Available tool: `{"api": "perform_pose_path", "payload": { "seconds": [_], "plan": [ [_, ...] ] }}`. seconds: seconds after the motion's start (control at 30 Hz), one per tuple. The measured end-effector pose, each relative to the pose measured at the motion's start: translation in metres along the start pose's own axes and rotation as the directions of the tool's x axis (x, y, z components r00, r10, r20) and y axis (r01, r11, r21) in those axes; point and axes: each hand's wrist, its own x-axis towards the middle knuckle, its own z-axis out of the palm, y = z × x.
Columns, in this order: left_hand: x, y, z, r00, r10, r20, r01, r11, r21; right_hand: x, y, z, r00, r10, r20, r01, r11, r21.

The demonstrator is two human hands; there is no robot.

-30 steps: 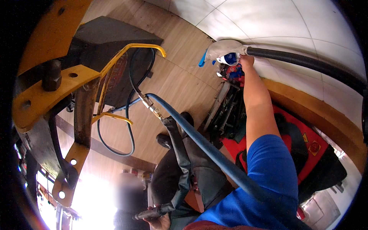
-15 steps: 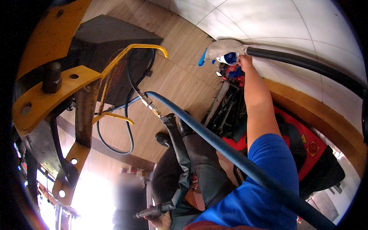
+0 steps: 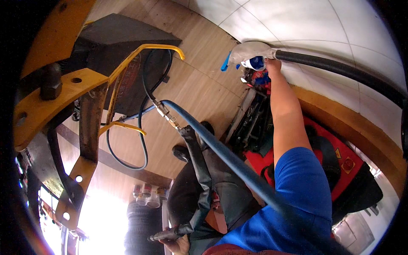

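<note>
My left hand (image 3: 180, 245) is closed around one end of a long, bent black air tool (image 3: 199, 170) that lies across my legs. A metal hose coupling (image 3: 168, 118) joins the tool's far end to the air line. My right arm reaches far forward to the wall. There my right hand (image 3: 274, 67) is closed at the edge of a white container with blue inside (image 3: 256, 63). Its fingertips are hidden, so what they grip does not show. Just above sits a grey bag-like piece (image 3: 250, 51) joined to a ribbed black hose (image 3: 331, 62).
A thick blue hose (image 3: 221, 148) crosses in front of me. On the left stands a yellow metal frame (image 3: 63, 91) with hooked bars, beside a dark block (image 3: 127, 36). Hand tools (image 3: 255, 117) fill a tray by a red case (image 3: 314, 148). Stacked tyres (image 3: 144, 225) stand lower left.
The view has shifted slightly, and the yellow frame sits a little further left. Both hands stay in about the same places.
</note>
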Motion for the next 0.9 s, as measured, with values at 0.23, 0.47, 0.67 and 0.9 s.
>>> {"api": "perform_pose_path", "payload": {
  "seconds": [0.23, 0.47, 0.67, 0.9],
  "plan": [
    [0.012, 0.006, -0.014, 0.997, -0.053, 0.054, 0.052, 0.998, 0.021, -0.004, -0.013, -0.036, 0.979, 0.204, 0.005, -0.201, 0.958, 0.204],
    [0.008, -0.001, 0.025, 0.998, -0.066, 0.012, 0.066, 0.997, -0.047, -0.131, -0.186, -0.127, 0.975, 0.219, 0.039, -0.222, 0.946, 0.238],
    [-0.046, 0.035, 0.090, 0.986, -0.159, 0.045, 0.161, 0.985, -0.056, -0.403, -0.360, -0.265, 0.773, -0.173, 0.611, 0.004, 0.963, 0.268],
    [-0.104, 0.130, 0.201, 0.869, 0.019, 0.494, -0.090, 0.989, 0.121, -0.542, -0.602, -0.434, -0.012, -0.911, 0.412, 0.687, 0.292, 0.665]
  ]
}}
